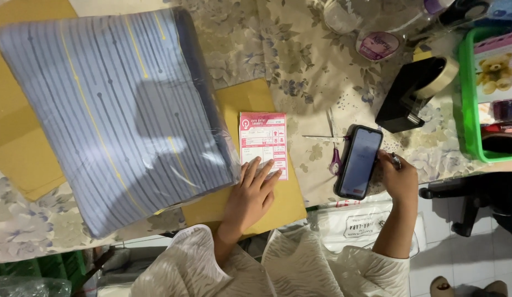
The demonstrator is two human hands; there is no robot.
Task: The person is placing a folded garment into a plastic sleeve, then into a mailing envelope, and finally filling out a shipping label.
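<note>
A: Start at the left of the frame. What is nearest your left hand (250, 195)?

B: The big plastic-wrapped bundle of blue striped fabric (116, 115) fills the upper left and lies on brown envelopes (19, 148). Your left hand lies flat and released, fingers spread, with the fingertips pressing the lower edge of the pink and white receipt slip (263, 144) at centre frame. The slip lies on another brown envelope, just beside the bundle.

A: And to the right?

B: Your right hand (399, 179) is grasping the dark phone (359, 161) by its right edge, screen up and lit, above the floral cloth of the worktop (300, 66). Purple-handled scissors (334, 151) lie just left of the phone, with the black tape dispenser (413, 91) above it and a green tray (469, 99) at the right edge.

A: What could go wrong?

B: You hold the phone by one edge, near the worktop's rim, so a loose grip could let it tip onto the scissors or off towards the floor. The slip is pinned only at its bottom, so lifting your fingers may let it slide.

A: Anything unclear?

B: The phone screen is too small to make out. The bundle's lower corner and the tray are cut off, and the bottles at the top are only partly shown.
</note>
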